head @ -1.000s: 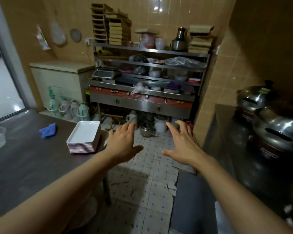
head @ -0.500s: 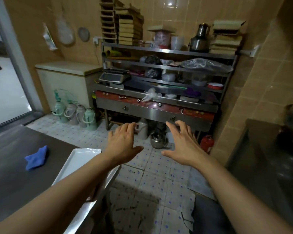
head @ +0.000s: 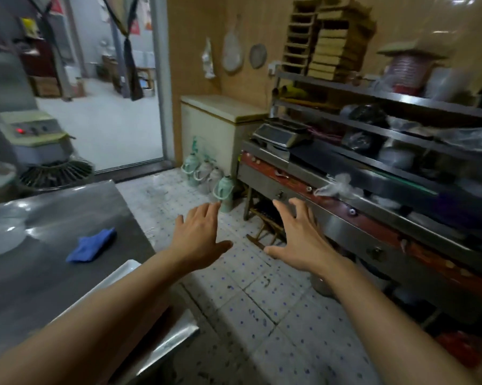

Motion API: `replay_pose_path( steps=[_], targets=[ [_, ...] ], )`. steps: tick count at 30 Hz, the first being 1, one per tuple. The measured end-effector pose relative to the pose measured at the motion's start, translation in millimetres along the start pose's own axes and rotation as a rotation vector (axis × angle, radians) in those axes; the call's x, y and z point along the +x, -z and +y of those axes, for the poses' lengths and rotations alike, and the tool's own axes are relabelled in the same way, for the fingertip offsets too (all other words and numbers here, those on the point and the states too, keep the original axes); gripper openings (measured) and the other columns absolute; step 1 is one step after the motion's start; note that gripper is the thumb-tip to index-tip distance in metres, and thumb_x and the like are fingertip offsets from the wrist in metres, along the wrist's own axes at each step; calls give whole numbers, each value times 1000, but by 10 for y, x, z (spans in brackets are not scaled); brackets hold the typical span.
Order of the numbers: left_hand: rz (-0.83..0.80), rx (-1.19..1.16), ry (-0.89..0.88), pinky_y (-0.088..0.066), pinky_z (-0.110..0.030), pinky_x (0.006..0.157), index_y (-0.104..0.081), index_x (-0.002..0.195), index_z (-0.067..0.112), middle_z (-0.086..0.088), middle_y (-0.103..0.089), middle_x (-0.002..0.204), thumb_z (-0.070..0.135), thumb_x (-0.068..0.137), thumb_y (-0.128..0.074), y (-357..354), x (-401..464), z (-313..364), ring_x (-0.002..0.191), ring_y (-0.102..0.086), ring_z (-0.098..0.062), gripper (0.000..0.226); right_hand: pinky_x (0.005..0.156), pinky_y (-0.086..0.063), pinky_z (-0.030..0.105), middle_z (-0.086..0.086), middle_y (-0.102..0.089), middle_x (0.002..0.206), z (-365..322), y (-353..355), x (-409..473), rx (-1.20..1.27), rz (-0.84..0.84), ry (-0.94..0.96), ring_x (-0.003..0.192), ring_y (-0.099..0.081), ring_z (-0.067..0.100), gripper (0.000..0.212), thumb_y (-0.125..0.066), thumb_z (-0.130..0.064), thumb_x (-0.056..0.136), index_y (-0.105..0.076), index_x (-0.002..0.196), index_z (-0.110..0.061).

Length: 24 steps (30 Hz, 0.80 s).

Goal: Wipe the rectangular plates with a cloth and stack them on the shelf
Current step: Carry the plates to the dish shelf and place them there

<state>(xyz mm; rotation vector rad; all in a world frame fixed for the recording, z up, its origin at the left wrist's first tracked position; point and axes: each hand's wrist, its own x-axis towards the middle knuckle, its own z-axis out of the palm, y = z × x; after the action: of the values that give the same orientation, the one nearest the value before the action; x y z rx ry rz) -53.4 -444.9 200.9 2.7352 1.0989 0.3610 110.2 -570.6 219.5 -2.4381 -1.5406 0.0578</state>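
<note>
A blue cloth [head: 91,245] lies crumpled on the dark steel table [head: 34,273] at the left. The stack of white rectangular plates [head: 114,279] sits near the table's right edge, mostly hidden under my left forearm. My left hand [head: 199,240] hovers over the tiled floor just past the table, fingers straight, holding nothing. My right hand [head: 299,240] floats beside it with fingers spread, empty, in front of the steel shelf unit [head: 345,195] on the right.
Green thermos jugs [head: 206,173] stand on the floor by a cream chest freezer [head: 220,126]. A scale [head: 280,133] sits on the shelf unit among bags and bowls. A mixer machine [head: 37,145] stands at far left near an open doorway [head: 103,107]. A clear bowl [head: 1,234] rests on the table.
The view has swung left, bringing the doorway and mixer into sight. Both hands stay outstretched and empty; my left forearm now covers most of the plate stack.
</note>
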Motion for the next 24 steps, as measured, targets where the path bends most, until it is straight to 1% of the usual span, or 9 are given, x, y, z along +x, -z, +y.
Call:
replay_pose_path(
  steps=[3, 6, 11, 15, 18, 21, 24],
  targets=[
    [-20, 20, 88, -17, -47, 113, -8, 149, 19, -4, -17, 155, 54, 86, -55, -48, 166, -52, 142, -18, -24, 87, 114, -22, 44, 0, 5, 152, 55, -40, 463, -2, -61, 99, 142, -3, 27, 96, -68, -49, 78, -4, 148, -30],
    [-14, 35, 180, -16, -47, 114, -9, 150, 19, -4, -18, 155, 52, 87, -55, -86, 345, -208, 142, -18, -24, 86, 113, -23, 43, 1, 4, 152, -30, -172, 897, 25, -96, 202, 141, -1, 27, 97, -68, -50, 78, -4, 148, -30],
    [32, 37, 315, -16, -48, 115, -10, 150, 19, -3, -19, 155, 52, 86, -57, -155, 659, -616, 142, -19, -24, 86, 114, -18, 44, 1, 6, 152, -287, -449, 1545, 31, -138, 350, 142, 3, 27, 97, -67, -51, 79, -3, 148, -30],
    [107, 0, 435, -19, -48, 114, -12, 149, 20, -2, -22, 154, 51, 84, -59, -187, 846, -1051, 140, -22, -22, 86, 115, -16, 41, 2, 5, 152, -601, -688, 2011, 14, -186, 471, 141, 4, 26, 96, -66, -51, 79, -3, 148, -29],
    [126, 0, 513, -21, -43, 112, -15, 147, 21, -2, -26, 151, 51, 84, -59, -146, 879, -1296, 137, -26, -21, 83, 115, -16, 40, 2, 5, 152, -883, -816, 2308, 26, -210, 556, 142, 3, 25, 95, -66, -50, 79, -4, 148, -28],
    [151, 3, 598, -19, -41, 111, -16, 146, 21, -1, -26, 150, 47, 85, -58, -60, 843, -1504, 138, -25, -20, 79, 115, -16, 39, 0, 4, 151, -1227, -933, 2535, 45, -232, 668, 141, 2, 24, 95, -67, -49, 78, -5, 148, -29],
    [152, 22, 716, -17, -44, 114, -13, 148, 19, -2, -22, 153, 49, 86, -57, -28, 762, -1712, 140, -21, -20, 82, 115, -16, 39, -1, 4, 151, -1584, -1053, 2691, 74, -278, 774, 141, 0, 24, 96, -68, -48, 78, -5, 148, -28]
  ],
)
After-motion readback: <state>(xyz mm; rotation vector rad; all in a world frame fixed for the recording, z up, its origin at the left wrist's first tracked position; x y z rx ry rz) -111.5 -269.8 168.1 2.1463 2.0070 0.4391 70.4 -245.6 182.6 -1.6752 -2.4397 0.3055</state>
